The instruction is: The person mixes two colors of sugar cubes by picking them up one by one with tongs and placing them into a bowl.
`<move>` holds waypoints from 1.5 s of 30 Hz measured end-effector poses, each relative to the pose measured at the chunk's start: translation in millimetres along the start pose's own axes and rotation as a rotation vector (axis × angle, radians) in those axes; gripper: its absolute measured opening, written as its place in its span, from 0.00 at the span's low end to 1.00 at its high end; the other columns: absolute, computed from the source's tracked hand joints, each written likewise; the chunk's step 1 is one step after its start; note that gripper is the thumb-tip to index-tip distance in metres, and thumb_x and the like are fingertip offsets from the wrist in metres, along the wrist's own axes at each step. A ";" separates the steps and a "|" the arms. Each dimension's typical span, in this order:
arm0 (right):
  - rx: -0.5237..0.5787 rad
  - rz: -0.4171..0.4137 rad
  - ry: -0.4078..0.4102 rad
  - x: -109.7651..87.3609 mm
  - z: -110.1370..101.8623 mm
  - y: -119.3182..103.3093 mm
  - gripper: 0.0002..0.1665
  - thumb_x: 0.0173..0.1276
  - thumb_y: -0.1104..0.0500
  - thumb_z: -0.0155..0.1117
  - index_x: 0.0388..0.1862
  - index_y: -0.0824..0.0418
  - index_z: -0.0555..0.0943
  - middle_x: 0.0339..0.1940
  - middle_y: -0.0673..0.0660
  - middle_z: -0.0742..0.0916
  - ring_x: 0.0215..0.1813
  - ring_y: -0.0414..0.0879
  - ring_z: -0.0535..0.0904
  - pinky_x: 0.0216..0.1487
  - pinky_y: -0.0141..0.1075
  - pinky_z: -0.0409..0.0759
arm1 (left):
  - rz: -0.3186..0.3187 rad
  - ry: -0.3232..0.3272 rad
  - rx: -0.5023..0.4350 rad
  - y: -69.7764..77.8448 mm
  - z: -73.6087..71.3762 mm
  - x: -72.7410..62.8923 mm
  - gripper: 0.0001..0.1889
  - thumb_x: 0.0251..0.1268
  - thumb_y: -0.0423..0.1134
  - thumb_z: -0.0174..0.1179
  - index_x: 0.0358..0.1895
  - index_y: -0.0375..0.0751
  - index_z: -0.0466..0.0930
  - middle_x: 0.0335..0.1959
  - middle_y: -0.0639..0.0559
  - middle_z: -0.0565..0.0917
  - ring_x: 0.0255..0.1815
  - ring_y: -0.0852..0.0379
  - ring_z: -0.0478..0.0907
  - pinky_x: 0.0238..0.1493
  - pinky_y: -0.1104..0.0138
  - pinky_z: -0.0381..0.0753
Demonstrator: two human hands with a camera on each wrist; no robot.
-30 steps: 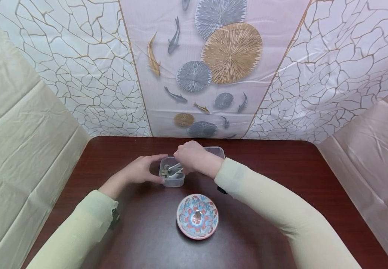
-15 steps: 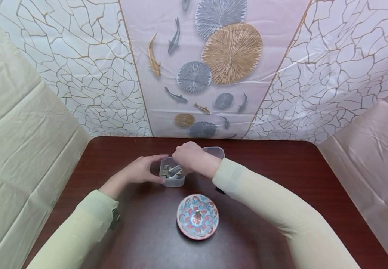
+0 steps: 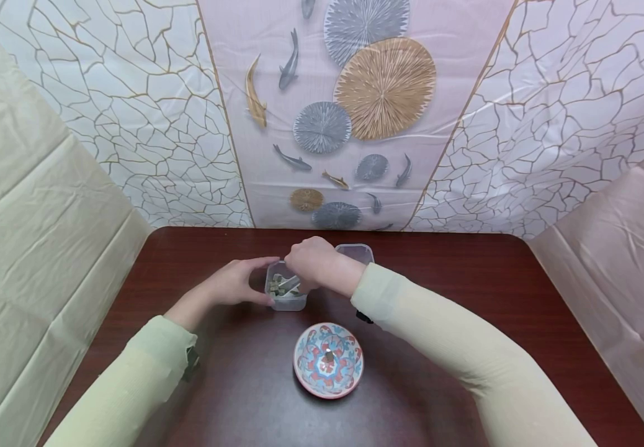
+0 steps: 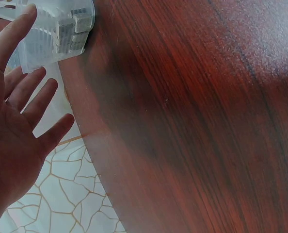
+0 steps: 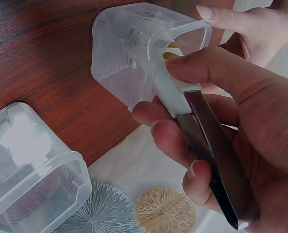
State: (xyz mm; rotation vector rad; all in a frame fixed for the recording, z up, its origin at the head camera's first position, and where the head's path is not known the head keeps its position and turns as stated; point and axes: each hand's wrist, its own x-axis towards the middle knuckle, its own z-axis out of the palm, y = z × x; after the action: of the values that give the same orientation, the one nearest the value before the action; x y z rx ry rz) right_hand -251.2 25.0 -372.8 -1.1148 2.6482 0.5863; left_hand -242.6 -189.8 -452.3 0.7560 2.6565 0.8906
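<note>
My left hand (image 3: 232, 282) steadies a clear plastic container (image 3: 290, 304), thumb at its near side and forefinger at its far side. Its other fingers spread straight in the left wrist view. Small grey-green cubes (image 3: 276, 285) lie inside the container. In my right hand (image 3: 317, 264) are tongs (image 5: 214, 150) with metal arms and white ends, pinched between thumb and fingers. Those white ends reach into the container's mouth; whether they grip a cube cannot be seen. A patterned bowl (image 3: 327, 379) stands nearer me, with one small brownish cube (image 3: 329, 356) in it.
A second clear plastic container (image 3: 358, 251) stands behind my right wrist, whitish pieces (image 5: 25, 136) showing inside it. The dark red-brown wooden table (image 3: 439, 261) ends at a patterned cloth wall (image 3: 188, 155) at the back. Plain cloth hangs on both sides.
My right hand has shifted slightly left, and the tongs' white ends have moved among the cubes inside the container. My left hand, the container and the bowl stay in place.
</note>
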 end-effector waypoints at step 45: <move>-0.022 0.002 0.108 -0.5 -2.2 -0.7 0.21 0.66 0.44 0.79 0.53 0.51 0.91 0.45 0.49 0.93 0.44 0.47 0.89 0.48 0.41 0.88 | -0.004 0.004 -0.016 -1.6 0.0 -1.9 0.49 0.56 0.50 0.82 0.81 0.42 0.70 0.73 0.42 0.80 0.74 0.42 0.76 0.75 0.45 0.73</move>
State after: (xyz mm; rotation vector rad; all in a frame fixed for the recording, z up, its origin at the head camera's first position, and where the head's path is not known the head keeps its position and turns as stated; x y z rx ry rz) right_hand -250.4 24.0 -370.8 -1.1825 2.7405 0.5715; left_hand -241.6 -191.9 -453.2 0.7459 2.6507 0.9119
